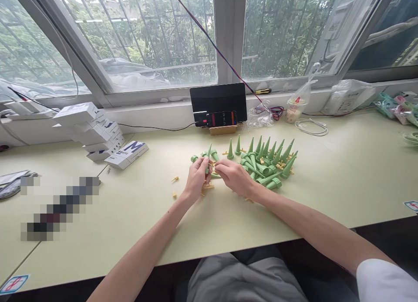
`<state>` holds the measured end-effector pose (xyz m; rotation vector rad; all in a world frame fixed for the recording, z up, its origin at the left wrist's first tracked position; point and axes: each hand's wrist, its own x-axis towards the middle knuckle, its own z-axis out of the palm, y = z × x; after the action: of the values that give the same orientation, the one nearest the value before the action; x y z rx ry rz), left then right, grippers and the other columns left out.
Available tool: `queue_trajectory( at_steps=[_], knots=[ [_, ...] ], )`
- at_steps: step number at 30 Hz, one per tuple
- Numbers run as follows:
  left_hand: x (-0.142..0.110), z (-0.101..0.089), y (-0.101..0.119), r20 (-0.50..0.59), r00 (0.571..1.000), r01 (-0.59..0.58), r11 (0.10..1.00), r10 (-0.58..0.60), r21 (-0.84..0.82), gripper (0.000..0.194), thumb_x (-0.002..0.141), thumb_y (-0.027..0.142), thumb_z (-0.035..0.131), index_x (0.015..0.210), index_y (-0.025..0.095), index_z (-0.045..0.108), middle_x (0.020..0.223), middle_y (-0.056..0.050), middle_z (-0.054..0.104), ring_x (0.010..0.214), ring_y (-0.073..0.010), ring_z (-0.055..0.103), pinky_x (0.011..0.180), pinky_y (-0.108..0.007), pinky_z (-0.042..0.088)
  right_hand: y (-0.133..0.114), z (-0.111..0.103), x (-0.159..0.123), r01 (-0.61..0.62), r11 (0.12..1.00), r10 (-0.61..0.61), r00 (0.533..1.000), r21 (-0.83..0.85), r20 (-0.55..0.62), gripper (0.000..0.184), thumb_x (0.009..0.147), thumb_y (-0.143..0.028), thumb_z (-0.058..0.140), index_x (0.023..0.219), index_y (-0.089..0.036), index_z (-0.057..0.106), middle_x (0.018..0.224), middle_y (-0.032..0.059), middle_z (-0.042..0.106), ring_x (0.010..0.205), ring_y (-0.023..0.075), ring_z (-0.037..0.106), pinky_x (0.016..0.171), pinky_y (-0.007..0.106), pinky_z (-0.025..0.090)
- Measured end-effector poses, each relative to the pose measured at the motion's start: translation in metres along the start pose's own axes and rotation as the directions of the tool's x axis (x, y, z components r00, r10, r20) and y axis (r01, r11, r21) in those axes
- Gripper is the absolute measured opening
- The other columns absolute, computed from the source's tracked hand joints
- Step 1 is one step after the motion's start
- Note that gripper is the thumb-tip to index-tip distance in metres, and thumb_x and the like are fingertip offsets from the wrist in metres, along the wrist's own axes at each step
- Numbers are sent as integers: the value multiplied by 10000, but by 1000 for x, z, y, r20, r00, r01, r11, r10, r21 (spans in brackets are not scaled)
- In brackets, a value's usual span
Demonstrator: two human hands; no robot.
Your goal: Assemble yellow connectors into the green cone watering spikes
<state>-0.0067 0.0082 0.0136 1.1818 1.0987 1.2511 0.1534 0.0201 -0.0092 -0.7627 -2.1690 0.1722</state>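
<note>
My left hand (196, 175) is closed around a green cone-shaped spike (209, 152), its tip pointing up. Close beside it, my right hand (233, 175) pinches what looks like a small yellow piece at the spike's side, mostly hidden by the fingers. Behind the hands lie a few more green spikes (214, 155). To the right is a pile of green spikes (261, 164), some standing upright in rows with yellow T-shaped pieces (281, 165) among them. Loose yellow pieces (175, 178) lie left of my left hand, and others under the hands.
A phone (217, 119) leans against a dark tablet (218, 99) by the window. White boxes (127, 154) are stacked at the left. At the back right are a bagged cup (295, 108), a coiled white cable (311, 127) and plastic bags (349, 95). The table's front edge (228, 252) runs before my lap.
</note>
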Motion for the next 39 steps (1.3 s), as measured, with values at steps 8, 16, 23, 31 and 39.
queue_trajectory(
  at_steps=[8, 16, 23, 31, 39],
  knots=[
    [-1, 0, -1, 2, 1000, 13, 1000, -13, 4, 283, 876, 460, 599, 838, 181, 574, 651, 40, 488, 414, -47, 385, 373, -186, 299, -2, -1, 0, -65, 998, 65, 997, -2, 39, 208, 1023, -193, 442, 882, -174, 594, 948, 85, 647, 757, 152, 594, 699, 247, 456],
    [-1, 0, -3, 12, 1000, 16, 1000, -16, 13, 293, 878, 479, 600, 850, 188, 574, 642, 46, 497, 403, -42, 383, 387, -191, 317, -2, -1, 0, -88, 996, 88, 996, 13, 34, 198, 1027, -238, 452, 880, -188, 575, 867, 54, 598, 704, 142, 546, 671, 240, 438],
    [-2, 2, -1, 11, 999, 30, 998, -31, 56, 299, 877, 481, 601, 842, 187, 561, 587, 59, 454, 396, -41, 352, 391, -181, 281, -1, 1, -1, -67, 996, 66, 998, 53, 25, 193, 1020, -230, 468, 878, -177, 587, 864, 55, 598, 700, 144, 542, 690, 252, 450],
    [-4, 4, 0, 10, 999, 35, 998, -36, 60, 299, 864, 473, 611, 830, 183, 549, 576, 65, 429, 386, -33, 328, 380, -172, 252, -1, 1, -1, -73, 996, 72, 997, 54, 34, 190, 1019, -220, 474, 871, -185, 589, 857, 54, 610, 721, 148, 561, 706, 256, 463],
    [-2, 3, -3, 20, 999, 33, 997, -35, 67, 310, 860, 492, 618, 829, 189, 558, 571, 66, 431, 386, -42, 341, 386, -179, 267, 0, 2, -1, -69, 996, 67, 997, 53, 35, 201, 1020, -220, 469, 857, -185, 580, 850, 56, 611, 728, 152, 565, 713, 265, 471]
  ],
)
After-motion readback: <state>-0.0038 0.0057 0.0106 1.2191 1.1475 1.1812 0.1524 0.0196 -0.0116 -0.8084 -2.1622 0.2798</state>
